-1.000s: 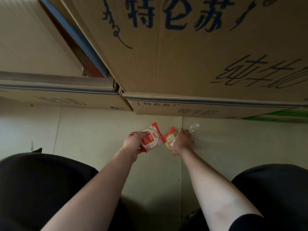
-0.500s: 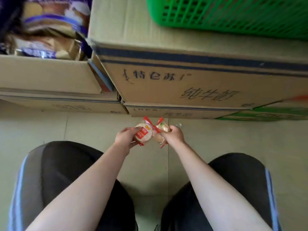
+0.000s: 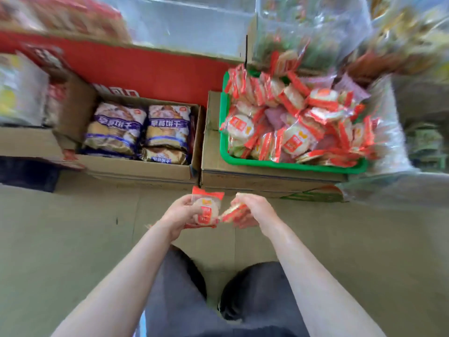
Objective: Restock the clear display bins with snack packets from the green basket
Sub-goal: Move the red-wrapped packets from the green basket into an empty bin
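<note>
Both hands are closed on snack packets: the left hand (image 3: 181,214) grips one round red-and-white packet (image 3: 206,210) upright, and the right hand (image 3: 252,210) curls around another packet (image 3: 232,213), low in front of the cardboard box (image 3: 243,176) that carries the green basket (image 3: 279,164). That basket looks still heaped with packets and the clear display bins (image 3: 189,23) behind appear blurred, so I judge most restocking is left. Compared with half a second before, the view is lifted from the floor and the basket's inside now shows
</note>
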The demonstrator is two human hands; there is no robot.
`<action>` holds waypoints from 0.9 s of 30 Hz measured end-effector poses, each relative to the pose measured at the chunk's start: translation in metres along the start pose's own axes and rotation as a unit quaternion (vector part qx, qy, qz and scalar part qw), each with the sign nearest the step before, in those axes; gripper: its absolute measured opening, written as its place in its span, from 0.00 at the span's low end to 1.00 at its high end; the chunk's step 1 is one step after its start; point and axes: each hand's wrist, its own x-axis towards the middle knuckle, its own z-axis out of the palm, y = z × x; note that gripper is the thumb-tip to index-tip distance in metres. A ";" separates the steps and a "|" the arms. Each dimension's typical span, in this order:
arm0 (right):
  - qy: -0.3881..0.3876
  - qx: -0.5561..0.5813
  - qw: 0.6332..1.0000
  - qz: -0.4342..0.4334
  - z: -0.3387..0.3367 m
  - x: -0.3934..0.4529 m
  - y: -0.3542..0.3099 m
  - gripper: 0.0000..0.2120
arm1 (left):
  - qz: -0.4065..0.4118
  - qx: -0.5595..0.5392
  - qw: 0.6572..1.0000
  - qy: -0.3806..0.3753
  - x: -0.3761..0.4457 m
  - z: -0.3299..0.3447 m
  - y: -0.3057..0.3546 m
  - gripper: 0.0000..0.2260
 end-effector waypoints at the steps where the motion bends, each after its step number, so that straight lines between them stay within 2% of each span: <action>1: -0.039 0.030 0.999 0.002 0.003 -0.019 -0.020 0.15 | 0.020 -0.009 1.000 -0.008 -0.021 -0.003 0.018 0.16; 2: -0.081 0.047 0.996 -0.006 0.005 -0.037 -0.039 0.18 | 0.036 -0.019 0.999 -0.008 -0.041 -0.007 0.036 0.15; 4: -0.123 0.048 0.990 -0.044 0.013 -0.070 -0.075 0.18 | 0.062 -0.032 0.998 0.006 -0.073 -0.017 0.072 0.12; 6: -0.095 0.015 0.992 -0.079 0.025 -0.091 -0.107 0.16 | 0.086 -0.036 0.996 0.009 -0.098 -0.027 0.106 0.14; 9: -0.013 -0.073 0.989 -0.127 0.042 -0.104 -0.147 0.16 | 0.129 -0.038 0.991 -0.005 -0.121 -0.041 0.146 0.14; 11: 0.000 -0.097 0.986 -0.136 0.054 -0.104 -0.169 0.15 | 0.141 -0.049 0.989 -0.011 -0.127 -0.052 0.165 0.14; 18: 0.015 -0.130 0.980 -0.153 0.094 -0.047 -0.229 0.16 | 0.178 -0.019 0.984 -0.017 -0.101 -0.093 0.232 0.18; 23: 0.004 -0.081 0.979 -0.187 0.123 0.015 -0.300 0.18 | 0.158 -0.052 0.985 0.042 -0.061 -0.124 0.303 0.19; 27: -0.103 -0.034 0.983 -0.148 0.143 0.045 -0.353 0.23 | 0.153 -0.062 0.984 0.065 -0.041 -0.146 0.357 0.18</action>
